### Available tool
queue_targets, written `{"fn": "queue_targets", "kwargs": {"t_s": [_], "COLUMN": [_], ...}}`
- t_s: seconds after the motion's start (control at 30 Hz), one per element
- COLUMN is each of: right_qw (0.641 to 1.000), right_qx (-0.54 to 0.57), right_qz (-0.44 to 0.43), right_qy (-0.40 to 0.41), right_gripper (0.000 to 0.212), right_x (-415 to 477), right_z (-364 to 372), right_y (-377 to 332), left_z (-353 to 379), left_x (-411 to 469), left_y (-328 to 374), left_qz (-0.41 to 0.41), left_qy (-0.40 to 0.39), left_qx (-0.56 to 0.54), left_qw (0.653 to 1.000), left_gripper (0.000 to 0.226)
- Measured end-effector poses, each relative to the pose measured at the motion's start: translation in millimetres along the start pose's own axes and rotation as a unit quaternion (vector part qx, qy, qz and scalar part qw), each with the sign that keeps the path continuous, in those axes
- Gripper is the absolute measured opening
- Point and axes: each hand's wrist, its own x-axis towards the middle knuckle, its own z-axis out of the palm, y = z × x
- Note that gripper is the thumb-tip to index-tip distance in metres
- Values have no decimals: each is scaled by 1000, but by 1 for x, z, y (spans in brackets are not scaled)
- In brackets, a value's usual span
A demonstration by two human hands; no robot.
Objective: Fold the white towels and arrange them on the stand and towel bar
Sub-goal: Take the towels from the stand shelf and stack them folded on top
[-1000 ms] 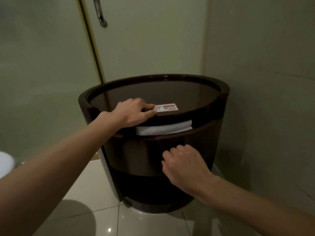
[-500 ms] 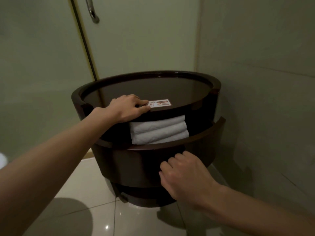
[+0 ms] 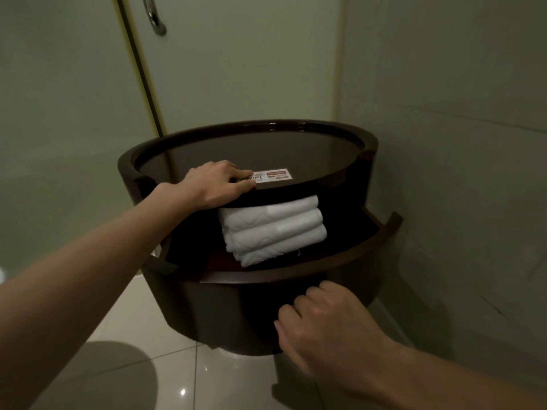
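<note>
Three folded white towels (image 3: 272, 229) lie stacked inside the pulled-out drawer (image 3: 340, 258) of a dark round wooden stand (image 3: 251, 149). My left hand (image 3: 213, 184) rests flat on the stand's front top edge, fingertips touching a WiFi sticker (image 3: 273, 176). Lower down, my right hand (image 3: 328, 321) has its fingers curled into the dark recess in the drawer front, just under the drawer's rim. The left part of the drawer is dark and its contents cannot be made out.
The stand sits in a corner, with a wall (image 3: 458, 143) close on its right. A frosted glass door with a metal handle (image 3: 154, 16) stands behind it. Glossy pale floor tiles (image 3: 142, 335) lie below and to the left.
The drawer has slid out toward me with my right hand on its front, and the towel stack has come into full view. My left hand stayed on the stand's top.
</note>
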Motion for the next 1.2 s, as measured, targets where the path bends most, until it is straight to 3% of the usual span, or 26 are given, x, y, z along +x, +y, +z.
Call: {"fn": "queue_targets", "kwargs": {"t_s": [0.5, 0.63, 0.77, 1.0, 1.2], "right_qw": [1000, 1000, 1000, 1000, 1000], "right_qx": [-1, 5, 9, 8, 18], "right_qz": [-2, 3, -3, 2, -6], "right_qy": [9, 1, -6, -6, -23], "right_gripper": [28, 28, 27, 25, 24], "right_x": [-6, -6, -6, -6, -5], "right_z": [-5, -5, -7, -7, -11], "right_y": [-1, -2, -2, -3, -2], "left_z": [0, 0, 1, 0, 4], "left_x": [-1, -1, -1, -3, -5], "left_y": [1, 1, 0, 1, 3], "left_qz": [0, -2, -3, -7, -1], "left_qy": [3, -2, 2, 6, 10], "left_qx": [8, 3, 2, -11, -4], "left_qw": [1000, 1000, 1000, 1000, 1000], "left_gripper": [54, 64, 54, 62, 53]}}
